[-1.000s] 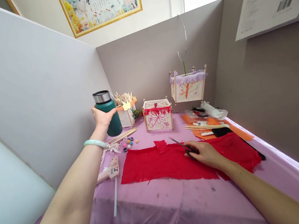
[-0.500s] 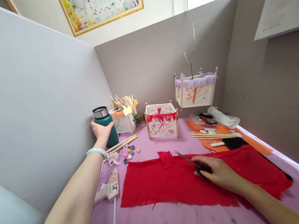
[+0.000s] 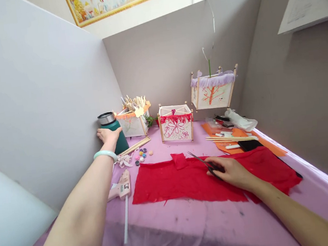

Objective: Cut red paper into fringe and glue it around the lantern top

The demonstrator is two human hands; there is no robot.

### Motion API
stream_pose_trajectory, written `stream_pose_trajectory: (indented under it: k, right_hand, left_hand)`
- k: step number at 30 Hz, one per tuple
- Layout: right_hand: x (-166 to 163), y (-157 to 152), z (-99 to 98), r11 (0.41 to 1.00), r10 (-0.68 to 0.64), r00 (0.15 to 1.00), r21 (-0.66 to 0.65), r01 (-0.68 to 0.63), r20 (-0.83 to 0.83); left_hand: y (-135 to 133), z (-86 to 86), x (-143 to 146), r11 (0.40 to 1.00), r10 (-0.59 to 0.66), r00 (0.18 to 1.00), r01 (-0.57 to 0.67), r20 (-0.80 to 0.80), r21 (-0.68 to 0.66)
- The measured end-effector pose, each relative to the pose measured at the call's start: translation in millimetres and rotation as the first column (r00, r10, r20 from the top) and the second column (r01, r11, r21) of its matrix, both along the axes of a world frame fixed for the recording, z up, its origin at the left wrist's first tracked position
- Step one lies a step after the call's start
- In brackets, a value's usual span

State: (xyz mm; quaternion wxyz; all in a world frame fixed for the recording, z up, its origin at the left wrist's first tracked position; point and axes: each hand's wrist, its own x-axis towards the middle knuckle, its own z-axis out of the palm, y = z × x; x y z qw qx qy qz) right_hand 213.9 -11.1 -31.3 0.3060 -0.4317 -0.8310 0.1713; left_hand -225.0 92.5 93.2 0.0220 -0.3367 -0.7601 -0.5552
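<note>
My left hand (image 3: 109, 137) reaches to the far left, its fingers and thumb around a dark teal bottle (image 3: 119, 141) with a steel-rimmed top. The bottle stands by the left partition. In my right hand (image 3: 228, 169) is a pair of scissors (image 3: 197, 158) with dark handles, its thin blades pointing up and left. They lie over a wide strip of red cloth (image 3: 171, 184) spread across the table. A small red cloth scrap (image 3: 179, 160) sits at the strip's top edge, left of the blade tips.
A pink glue gun (image 3: 124, 185) lies left of the cloth, near small paint pots (image 3: 141, 159). Behind stand a red-fringed lantern frame (image 3: 177, 130), a purple-fringed one (image 3: 212, 96) and a box of sticks (image 3: 132, 125). Orange sheets (image 3: 270, 146), sticks and markers lie right. Grey partitions enclose the table.
The view has tipped down, so the tabletop things appear higher. My left hand stays around the bottle, which leans slightly left compared with before. My right hand keeps the scissors over the red cloth.
</note>
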Motion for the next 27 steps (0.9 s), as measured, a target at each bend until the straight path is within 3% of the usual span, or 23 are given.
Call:
stream_pose_trajectory:
  k: [3, 5, 7, 8, 9, 11, 13, 15, 19, 23, 27]
  right_hand:
    - [-1.7, 1.8, -0.8, 0.999, -0.021, 1.0, 0.033, 0.021, -0.012]
    - [-3.2, 3.0, -1.8, 0.998, -0.021, 0.999, 0.065, 0.022, -0.028]
    - [-4.4, 4.6, -3.6, 0.995, -0.023, 0.999, 0.093, 0.026, -0.034]
    - [-4.8, 5.7, -4.7, 0.994, -0.033, 0.999, 0.104, 0.037, -0.041]
    - [-5.0, 6.9, -6.0, 0.993, -0.036, 0.998, 0.107, 0.041, -0.048]
    - [-5.1, 9.6, -8.6, 0.992, -0.039, 0.997, 0.115, 0.047, -0.064]
    - [-4.9, 11.8, -10.7, 0.991, -0.045, 0.996, 0.124, 0.055, -0.076]
    - [-4.7, 12.9, -11.6, 0.99, -0.05, 0.995, 0.127, 0.06, -0.083]
    - [-4.9, 12.8, -10.2, 0.991, -0.06, 0.994, 0.118, 0.07, -0.091]
    - [-5.3, 11.8, -7.6, 0.992, -0.055, 0.994, 0.108, 0.065, -0.095]
    - [-5.5, 11.7, -9.3, 0.993, -0.06, 0.991, 0.093, 0.072, -0.119]
  left_hand:
    - [-18.9, 4.4, 13.6, 1.0, 0.025, 0.999, -0.026, 0.024, 0.015]
    - [-36.4, 3.4, 32.2, 0.997, 0.038, 0.998, -0.034, -0.053, 0.07]
    - [-55.4, -3.8, 59.3, 0.995, -0.026, 0.979, 0.045, -0.202, 0.09]
    - [-64.2, -10.2, 75.2, 0.989, -0.146, 0.958, 0.15, -0.247, -0.001]
    - [-71.9, -18.4, 91.8, 0.951, -0.303, 0.921, 0.274, -0.244, -0.145]
    - [-81.7, -38.4, 124.3, 0.766, -0.59, 0.794, 0.491, -0.151, -0.414]
    - [-83.3, -58.8, 151.2, 0.636, -0.679, 0.725, 0.505, -0.112, -0.583]
    - [-78.2, -74.3, 169.5, 0.586, -0.687, 0.721, 0.473, -0.094, -0.657]
    - [-61.7, -87.7, 183.8, 0.588, -0.645, 0.756, 0.404, -0.105, -0.701]
    - [-54.0, -94.7, 184.1, 0.574, -0.664, 0.747, 0.486, -0.028, -0.659]
    - [-54.5, -102.1, 185.5, 0.657, -0.653, 0.756, 0.539, -0.041, -0.528]
